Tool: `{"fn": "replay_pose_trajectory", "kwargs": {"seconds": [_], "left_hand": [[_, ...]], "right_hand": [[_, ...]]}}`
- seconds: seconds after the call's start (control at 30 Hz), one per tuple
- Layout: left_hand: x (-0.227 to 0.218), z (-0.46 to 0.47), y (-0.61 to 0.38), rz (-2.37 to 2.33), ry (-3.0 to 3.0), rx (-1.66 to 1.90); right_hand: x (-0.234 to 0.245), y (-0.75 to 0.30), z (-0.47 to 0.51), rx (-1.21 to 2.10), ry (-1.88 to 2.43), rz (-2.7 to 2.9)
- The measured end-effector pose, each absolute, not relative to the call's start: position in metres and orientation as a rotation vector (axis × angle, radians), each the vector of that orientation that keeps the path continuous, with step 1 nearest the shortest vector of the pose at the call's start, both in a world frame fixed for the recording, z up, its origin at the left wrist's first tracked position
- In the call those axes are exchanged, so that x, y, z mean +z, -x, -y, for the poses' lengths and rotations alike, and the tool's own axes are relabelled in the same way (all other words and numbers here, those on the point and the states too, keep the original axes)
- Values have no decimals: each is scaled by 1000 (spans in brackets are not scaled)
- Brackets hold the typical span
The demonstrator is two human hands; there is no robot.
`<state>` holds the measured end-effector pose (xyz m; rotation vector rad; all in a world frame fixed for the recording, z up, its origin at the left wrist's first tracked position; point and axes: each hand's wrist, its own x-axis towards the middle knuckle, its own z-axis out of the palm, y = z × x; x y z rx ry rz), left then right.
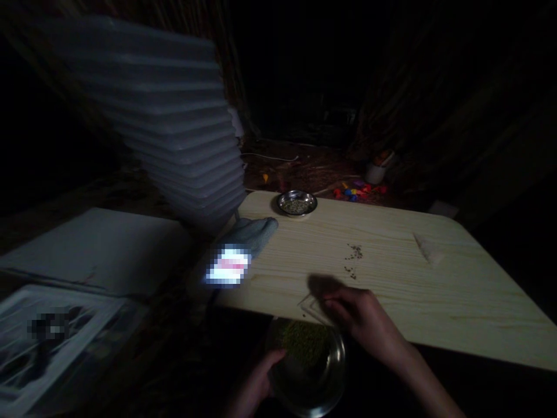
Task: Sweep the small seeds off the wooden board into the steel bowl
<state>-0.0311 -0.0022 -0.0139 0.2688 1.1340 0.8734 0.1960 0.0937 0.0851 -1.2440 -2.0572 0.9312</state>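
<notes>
My left hand grips the left rim of a steel bowl filled with small green beans, held below the near edge of a pale wooden table. My right hand rests at that table edge, fingers pinched on a thin clear packet above the bowl. A few loose beans lie scattered on the tabletop beyond my right hand. A small steel dish holding more beans sits at the table's far edge.
A grey cloth and a bright blurred screen lie at the table's left edge. A tall stack of clear plastic lids or trays rises at left. A small clear packet lies at right. Coloured bits and a white cup are on the dark floor behind.
</notes>
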Motion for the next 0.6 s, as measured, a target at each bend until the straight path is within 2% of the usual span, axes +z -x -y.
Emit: {"fn": "replay_pose_trajectory", "kwargs": {"seconds": [0.1,0.2,0.37,0.6], "left_hand": [[-19,3,30,-1137,-224,908],[-20,2,19,-1116,-231,884],[-18,4,3,-1119,-270,819],[-14,8,3,-1119,-218,811]], "right_hand": [[83,-217,-90,960,1323,1948],[79,-254,-100,790,1488,1711],[75,-291,-115,620,1615,1654],[70,-282,-104,725,1585,1689]]}}
